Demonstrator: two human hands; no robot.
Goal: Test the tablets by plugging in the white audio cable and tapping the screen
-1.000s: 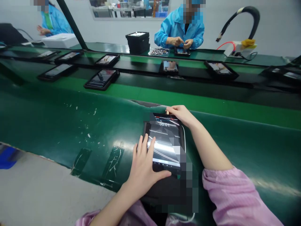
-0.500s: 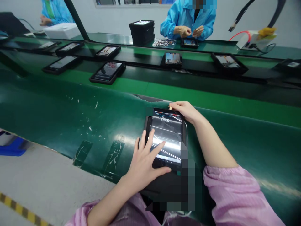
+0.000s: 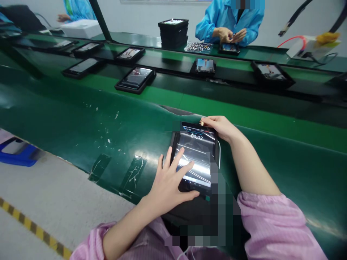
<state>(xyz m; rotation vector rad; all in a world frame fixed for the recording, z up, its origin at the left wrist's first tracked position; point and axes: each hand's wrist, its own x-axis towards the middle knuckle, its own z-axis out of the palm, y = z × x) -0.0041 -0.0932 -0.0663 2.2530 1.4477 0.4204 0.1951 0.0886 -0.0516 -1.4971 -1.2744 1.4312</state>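
A tablet (image 3: pixel 196 151) lies on a dark case in front of me, its lit screen reading 00:02. Across its lower left part my left hand (image 3: pixel 169 186) rests with fingers spread, the fingertips on or just over the glass. At the tablet's top right corner, my right hand (image 3: pixel 221 126) is closed in a pinch. A small pale tip shows at its fingers, too small to name. A white cable (image 3: pixel 219 155) runs down along the tablet's right side, below that hand. Blurred blocks hide the tablet's lower right.
Beyond the green bench (image 3: pixel 81 122), several tablets, one a dark tablet (image 3: pixel 136 79), lie along the line. A person in a blue coat (image 3: pixel 208 21) works opposite, beside a stack of black trays or cases (image 3: pixel 173 34). At lower left stands a blue stool (image 3: pixel 18 153).
The screen's count has gone from 00:01 to 00:02. The whole view has shifted slightly, while both my hands keep their places on the tablet.
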